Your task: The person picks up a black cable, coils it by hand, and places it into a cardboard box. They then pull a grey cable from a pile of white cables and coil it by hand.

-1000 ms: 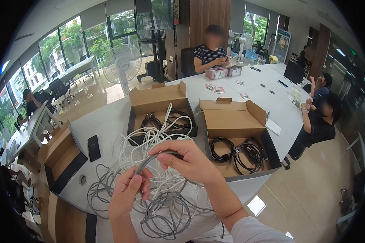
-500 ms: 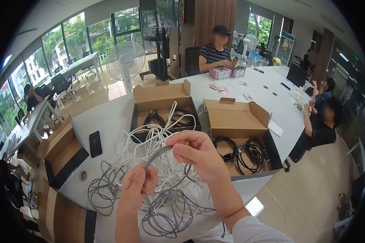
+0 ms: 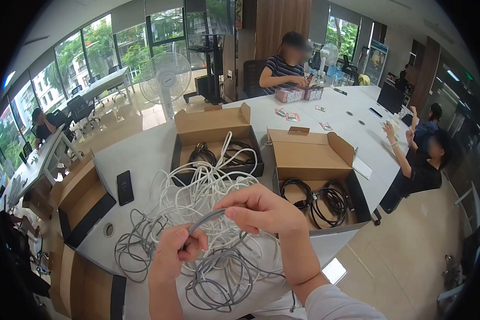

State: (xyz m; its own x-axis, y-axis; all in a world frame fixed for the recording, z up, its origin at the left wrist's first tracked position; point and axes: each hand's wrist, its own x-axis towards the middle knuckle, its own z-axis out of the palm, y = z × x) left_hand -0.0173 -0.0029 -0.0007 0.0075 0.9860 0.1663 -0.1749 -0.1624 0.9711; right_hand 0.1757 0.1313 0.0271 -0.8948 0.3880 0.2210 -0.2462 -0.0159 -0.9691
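A grey cable (image 3: 205,217) arches between my two hands, above a tangled pile. My left hand (image 3: 177,246) pinches its lower end side between thumb and fingers. Higher and to the right, my right hand (image 3: 264,209) grips the same cable between thumb and forefinger. Beneath them, white cables (image 3: 197,186) lie heaped on the table, with loops of grey cable (image 3: 221,280) nearer to me and more grey loops (image 3: 136,245) at the left.
Open boxes with black cables stand behind the pile (image 3: 218,117) and to its right (image 3: 314,152). Two more open boxes (image 3: 85,197) (image 3: 88,282) are at the left, near a phone (image 3: 125,188). People sit across the table and at the right.
My right hand has moved slightly down and my left hand slightly down and left, both still on the grey cable. A person at the right has shifted their raised hands.
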